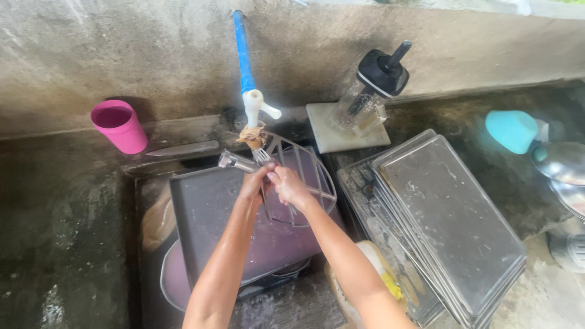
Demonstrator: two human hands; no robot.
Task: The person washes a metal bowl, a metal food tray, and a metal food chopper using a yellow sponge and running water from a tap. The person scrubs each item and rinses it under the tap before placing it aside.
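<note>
Hands together under the tap (pixel 256 105), left hand (pixel 255 183) and right hand (pixel 290 186) clamped on whisk (pixel 292 176).

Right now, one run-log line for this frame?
left hand: grip on wire whisk | right hand: rubbing whisk | under white tap | over tray in sink | stacked trays right

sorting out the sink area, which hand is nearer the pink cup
Left. The left hand is on the cup's side of the sink, down and to the right of the pink cup. The right hand is pressed against it, one hand further from the cup.
</note>
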